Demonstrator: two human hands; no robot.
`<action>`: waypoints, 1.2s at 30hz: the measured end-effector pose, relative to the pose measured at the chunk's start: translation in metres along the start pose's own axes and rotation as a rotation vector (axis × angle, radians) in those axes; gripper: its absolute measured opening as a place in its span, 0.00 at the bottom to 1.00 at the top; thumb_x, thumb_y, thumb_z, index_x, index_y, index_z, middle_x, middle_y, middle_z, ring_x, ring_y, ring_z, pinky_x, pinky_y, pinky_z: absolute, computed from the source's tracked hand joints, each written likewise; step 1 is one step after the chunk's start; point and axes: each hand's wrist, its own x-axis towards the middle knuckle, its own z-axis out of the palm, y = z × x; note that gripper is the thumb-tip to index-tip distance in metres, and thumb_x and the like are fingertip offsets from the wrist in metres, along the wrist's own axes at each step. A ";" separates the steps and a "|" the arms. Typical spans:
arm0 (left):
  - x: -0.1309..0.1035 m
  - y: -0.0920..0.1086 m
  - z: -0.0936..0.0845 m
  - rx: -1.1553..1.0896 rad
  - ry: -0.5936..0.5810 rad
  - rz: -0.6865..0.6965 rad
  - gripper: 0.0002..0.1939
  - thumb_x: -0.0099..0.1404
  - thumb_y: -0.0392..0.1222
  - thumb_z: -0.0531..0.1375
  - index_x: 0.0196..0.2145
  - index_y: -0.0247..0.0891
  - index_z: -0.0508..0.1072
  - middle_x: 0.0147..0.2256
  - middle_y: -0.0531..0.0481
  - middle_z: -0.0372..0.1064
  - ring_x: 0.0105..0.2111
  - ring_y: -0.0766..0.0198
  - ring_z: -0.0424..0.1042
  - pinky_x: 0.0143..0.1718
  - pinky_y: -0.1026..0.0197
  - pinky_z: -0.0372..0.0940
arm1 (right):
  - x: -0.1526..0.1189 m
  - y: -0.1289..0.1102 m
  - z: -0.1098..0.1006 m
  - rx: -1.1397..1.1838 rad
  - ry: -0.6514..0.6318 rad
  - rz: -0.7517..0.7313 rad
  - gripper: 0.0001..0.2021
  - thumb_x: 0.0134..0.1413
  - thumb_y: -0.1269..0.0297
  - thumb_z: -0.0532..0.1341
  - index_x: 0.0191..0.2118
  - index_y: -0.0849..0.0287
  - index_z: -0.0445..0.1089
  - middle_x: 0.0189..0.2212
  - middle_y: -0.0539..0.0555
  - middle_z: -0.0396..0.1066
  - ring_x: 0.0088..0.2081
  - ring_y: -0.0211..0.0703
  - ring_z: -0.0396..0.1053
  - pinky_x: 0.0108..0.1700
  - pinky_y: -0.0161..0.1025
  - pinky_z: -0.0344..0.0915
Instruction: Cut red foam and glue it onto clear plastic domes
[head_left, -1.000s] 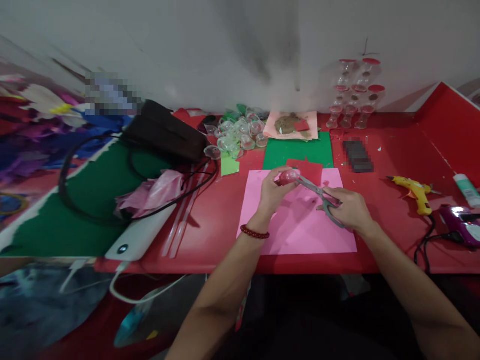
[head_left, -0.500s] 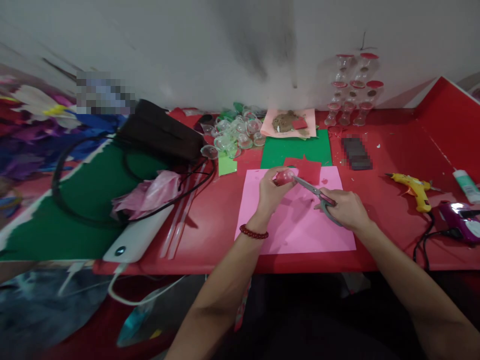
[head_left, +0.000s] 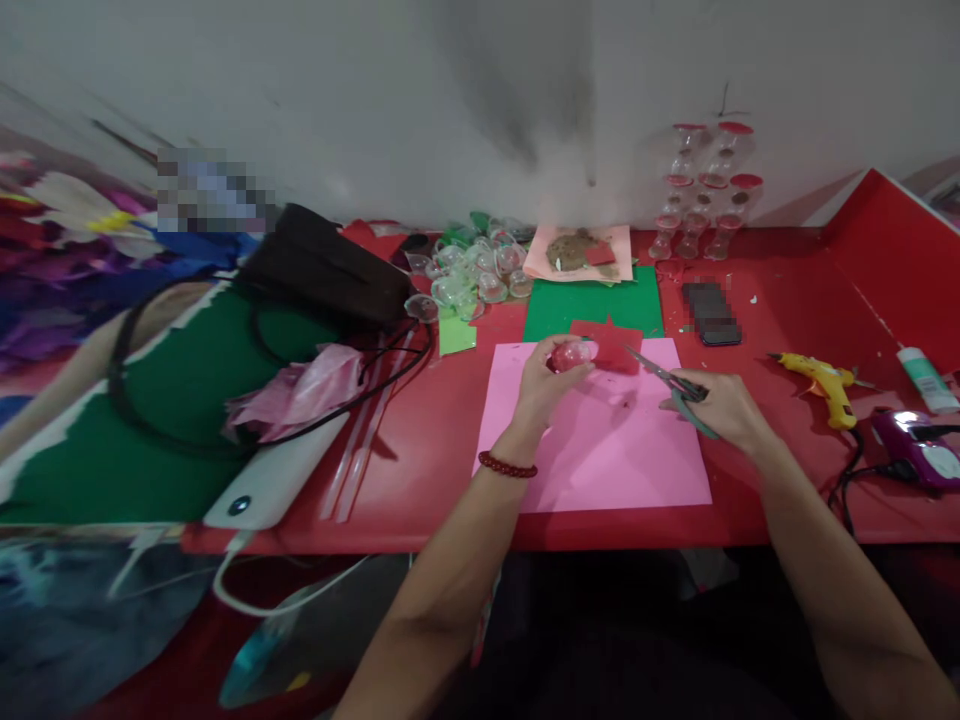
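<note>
Above the pink sheet [head_left: 600, 450], my left hand [head_left: 544, 385] is closed around a small clear plastic cup with red on it [head_left: 572, 356]. My right hand [head_left: 720, 405] grips the grey-handled scissors [head_left: 671, 382], whose blades point up and left toward the cup without touching it. A red paper piece [head_left: 619, 350] lies behind, overlapping the green sheet [head_left: 592, 305] and the pink sheet.
Clear plastic cups [head_left: 476, 265] are heaped at the back, beside brown material on light paper [head_left: 536, 260]. Stacked cup shapes [head_left: 697, 195] stand back right. A yellow glue gun [head_left: 825, 385], a phone [head_left: 711, 312] and a glue bottle [head_left: 928, 378] lie right; a black bag [head_left: 322, 265] sits left.
My right hand has drawn the scissors to the right, away from the cup. My left hand still holds the cup in nearly the same place. Another person's arm now shows at the far left.
</note>
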 end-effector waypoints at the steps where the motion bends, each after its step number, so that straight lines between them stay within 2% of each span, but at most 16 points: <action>1: 0.000 0.000 0.000 -0.035 -0.023 -0.008 0.24 0.45 0.39 0.74 0.40 0.41 0.74 0.41 0.50 0.72 0.38 0.64 0.72 0.43 0.60 0.68 | -0.002 0.006 -0.006 -0.048 -0.017 0.046 0.16 0.57 0.51 0.65 0.43 0.56 0.78 0.27 0.50 0.77 0.31 0.45 0.74 0.29 0.34 0.61; 6: -0.002 0.005 0.002 -0.208 -0.145 -0.080 0.30 0.44 0.37 0.75 0.44 0.46 0.69 0.45 0.51 0.71 0.42 0.63 0.74 0.43 0.60 0.69 | -0.020 0.017 -0.022 -0.409 -0.121 0.315 0.17 0.61 0.62 0.60 0.53 0.60 0.73 0.34 0.60 0.80 0.34 0.53 0.77 0.31 0.39 0.61; 8: -0.004 0.007 0.003 -0.284 -0.214 -0.143 0.29 0.44 0.39 0.75 0.42 0.45 0.69 0.46 0.50 0.71 0.42 0.62 0.75 0.44 0.58 0.70 | -0.029 0.012 -0.023 -0.530 -0.144 0.336 0.17 0.62 0.66 0.57 0.54 0.62 0.72 0.36 0.64 0.79 0.35 0.55 0.77 0.32 0.40 0.63; 12: -0.006 0.010 0.003 -0.409 -0.284 -0.212 0.29 0.47 0.43 0.75 0.46 0.45 0.72 0.51 0.47 0.72 0.46 0.58 0.76 0.45 0.56 0.71 | -0.033 -0.012 -0.028 -0.707 -0.102 0.341 0.13 0.61 0.62 0.61 0.47 0.60 0.77 0.38 0.68 0.77 0.40 0.62 0.76 0.35 0.46 0.65; 14: -0.007 0.010 0.004 -0.438 -0.309 -0.246 0.29 0.48 0.45 0.75 0.48 0.45 0.73 0.52 0.46 0.72 0.47 0.57 0.76 0.47 0.55 0.71 | -0.022 -0.028 -0.028 -0.626 -0.043 0.309 0.12 0.60 0.61 0.63 0.47 0.58 0.77 0.40 0.68 0.77 0.42 0.62 0.76 0.37 0.47 0.67; 16: -0.007 0.008 0.006 -0.445 -0.342 -0.272 0.29 0.49 0.47 0.75 0.49 0.45 0.74 0.52 0.45 0.73 0.48 0.56 0.76 0.51 0.52 0.70 | -0.001 -0.044 -0.021 -0.396 0.015 0.190 0.15 0.62 0.59 0.62 0.52 0.54 0.76 0.45 0.64 0.77 0.43 0.57 0.76 0.40 0.46 0.68; 19: -0.008 0.004 0.008 -0.447 -0.367 -0.276 0.31 0.46 0.45 0.76 0.48 0.46 0.75 0.46 0.47 0.75 0.44 0.58 0.76 0.50 0.52 0.70 | 0.034 -0.063 0.005 0.015 0.050 -0.109 0.21 0.60 0.58 0.65 0.59 0.50 0.72 0.52 0.58 0.75 0.48 0.50 0.74 0.47 0.45 0.70; 21: -0.008 0.003 0.010 -0.467 -0.347 -0.278 0.29 0.43 0.43 0.77 0.44 0.45 0.76 0.41 0.49 0.76 0.39 0.61 0.76 0.46 0.55 0.71 | 0.049 -0.068 0.027 0.193 0.070 -0.183 0.18 0.58 0.63 0.66 0.55 0.51 0.75 0.50 0.56 0.76 0.48 0.47 0.73 0.50 0.43 0.70; 24: -0.004 0.005 0.016 -0.521 -0.283 -0.342 0.21 0.47 0.47 0.75 0.38 0.41 0.77 0.37 0.48 0.76 0.33 0.63 0.74 0.37 0.59 0.70 | 0.055 -0.065 0.053 0.319 0.124 -0.163 0.14 0.58 0.66 0.65 0.50 0.52 0.79 0.42 0.55 0.77 0.43 0.45 0.73 0.44 0.41 0.72; 27: 0.003 0.008 0.027 -0.492 -0.204 -0.464 0.17 0.52 0.53 0.73 0.31 0.39 0.76 0.30 0.49 0.74 0.26 0.66 0.69 0.27 0.63 0.64 | 0.050 -0.054 0.067 0.372 0.200 -0.152 0.12 0.56 0.63 0.66 0.46 0.51 0.80 0.40 0.55 0.76 0.43 0.46 0.73 0.41 0.41 0.73; 29: 0.008 0.008 0.036 -0.444 -0.190 -0.512 0.17 0.53 0.53 0.73 0.29 0.37 0.76 0.27 0.50 0.73 0.23 0.69 0.66 0.26 0.64 0.62 | 0.047 -0.047 0.070 0.414 0.247 -0.135 0.12 0.57 0.61 0.66 0.47 0.51 0.80 0.41 0.55 0.75 0.42 0.46 0.73 0.41 0.41 0.74; 31: 0.012 0.005 0.045 -0.465 -0.159 -0.501 0.16 0.54 0.51 0.72 0.31 0.35 0.78 0.26 0.50 0.72 0.22 0.70 0.64 0.27 0.64 0.63 | 0.047 -0.040 0.069 0.462 0.275 -0.112 0.14 0.57 0.61 0.65 0.48 0.51 0.80 0.41 0.56 0.74 0.41 0.46 0.73 0.40 0.41 0.74; 34: 0.011 -0.001 0.053 -0.557 -0.101 -0.474 0.14 0.57 0.48 0.71 0.36 0.35 0.79 0.29 0.50 0.74 0.24 0.69 0.67 0.30 0.63 0.65 | 0.049 -0.033 0.069 0.511 0.272 -0.098 0.15 0.59 0.62 0.63 0.51 0.49 0.79 0.39 0.54 0.73 0.38 0.44 0.73 0.41 0.42 0.74; 36: 0.009 -0.003 0.053 -0.579 -0.102 -0.490 0.14 0.58 0.47 0.70 0.38 0.36 0.80 0.28 0.50 0.74 0.25 0.67 0.69 0.30 0.62 0.65 | 0.051 -0.030 0.070 0.534 0.248 -0.104 0.16 0.60 0.63 0.61 0.52 0.48 0.78 0.38 0.53 0.74 0.36 0.43 0.72 0.43 0.43 0.74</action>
